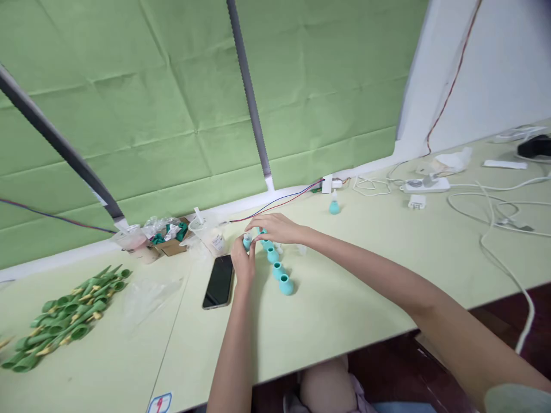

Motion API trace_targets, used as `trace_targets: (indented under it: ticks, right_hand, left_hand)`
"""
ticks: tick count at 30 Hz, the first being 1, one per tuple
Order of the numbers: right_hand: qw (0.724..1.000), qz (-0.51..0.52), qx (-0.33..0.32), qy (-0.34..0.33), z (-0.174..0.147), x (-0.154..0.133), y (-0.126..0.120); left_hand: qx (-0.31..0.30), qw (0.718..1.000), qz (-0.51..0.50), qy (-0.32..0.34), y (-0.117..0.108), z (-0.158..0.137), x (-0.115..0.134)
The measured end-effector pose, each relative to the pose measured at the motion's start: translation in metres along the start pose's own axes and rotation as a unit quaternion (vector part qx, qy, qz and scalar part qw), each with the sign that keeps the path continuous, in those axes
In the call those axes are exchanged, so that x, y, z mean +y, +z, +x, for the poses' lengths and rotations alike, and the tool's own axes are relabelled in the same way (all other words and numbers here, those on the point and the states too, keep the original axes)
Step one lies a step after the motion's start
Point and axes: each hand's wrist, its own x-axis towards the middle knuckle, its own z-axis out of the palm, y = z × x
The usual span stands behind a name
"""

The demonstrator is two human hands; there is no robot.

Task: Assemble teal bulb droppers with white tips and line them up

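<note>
My left hand point(243, 263) is closed around a small teal rubber bulb point(247, 243) with a whitish tip pointing up. Just above and to the right, my right hand point(278, 228) has its fingers bent over that tip; what lies between them, if anything, is too small to make out. Close under the right hand runs a row of several teal bulbs point(286, 284) standing upright, their dark round openings facing up. Beside the row lie small clear or white pieces point(301, 249). Farther back stands another teal bulb with a white tip point(334, 205).
A black phone point(218, 282) lies left of my left hand. Green tubular pieces point(71, 315) with yellowish tips are heaped at the left, near a clear plastic bag point(148, 301). Plastic cups point(209, 234) and a small cardboard box point(172, 245) stand behind. A power strip point(426, 185) and cables occupy the right.
</note>
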Motion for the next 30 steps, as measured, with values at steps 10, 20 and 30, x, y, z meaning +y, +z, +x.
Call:
trace_targets:
  ticks: [10, 20, 30]
  right_hand:
    - [0.996, -0.027, -0.044, 0.073, -0.087, 0.014, 0.02]
    - [0.99, -0.071, -0.119, 0.033, -0.081, 0.018, 0.048]
    - [0.994, -0.041, -0.089, 0.053, -0.092, 0.026, 0.05]
  left_hand:
    - [0.031, 0.998, 0.003, -0.052, -0.003, -0.005, -0.001]
    - [0.002, 0.998, 0.023, -0.059, 0.002, -0.003, -0.002]
    - [-0.001, 0.998, 0.03, -0.053, 0.004, 0.0, -0.006]
